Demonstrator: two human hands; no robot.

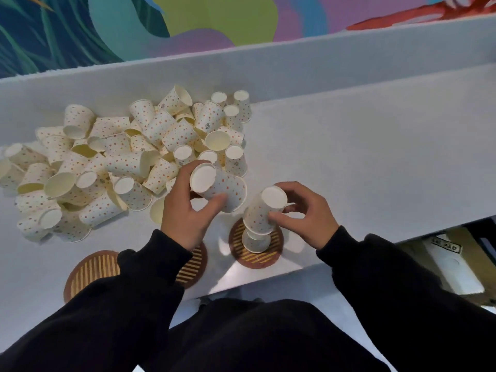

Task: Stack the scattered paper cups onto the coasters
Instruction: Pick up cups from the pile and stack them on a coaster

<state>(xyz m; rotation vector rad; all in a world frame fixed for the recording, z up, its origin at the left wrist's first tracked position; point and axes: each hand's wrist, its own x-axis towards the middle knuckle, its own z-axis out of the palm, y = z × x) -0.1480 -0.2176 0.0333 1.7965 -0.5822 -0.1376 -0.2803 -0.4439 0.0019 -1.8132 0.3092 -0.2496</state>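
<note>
Held cup: a white paper cup with orange and dark dots, the held cup [222, 190], is off the table, tilted, its closed base turned up and to the left.
Left grip: the left hand [183, 218] holds that cup, thumb across the near side of the wall and fingers curled round the far side, wrist bent upward.
Top cup: just right of the left grip, the top cup [261, 210] is upside down and leaning, its mouth over a lower cup [255, 241] that is also upside down.
Right grip: the right hand [308, 214] pinches the top cup from its right side, thumb on the near wall, fingers curled behind it.
Right coaster: a round brown coaster with pale slats [271, 257] carries the two stacked cups, directly below the right grip.
Middle coaster: [192, 268] lies under the left wrist, partly hidden by the sleeve.
Left coaster: [91, 272] lies farther left of the left grip, bare where it shows.
Loose cups: a heap [120, 162] to the left of and beyond the left grip, most lying on their sides, a few at the far edge standing base up; all carry the same dots, with cream insides.
Table: a pale grey table [362, 157] bears everything.
Sleeves: black [389, 277], reaching to both wrists.
Wall: a painted mural [214, 17] in green, purple and red rises behind the table.
</note>
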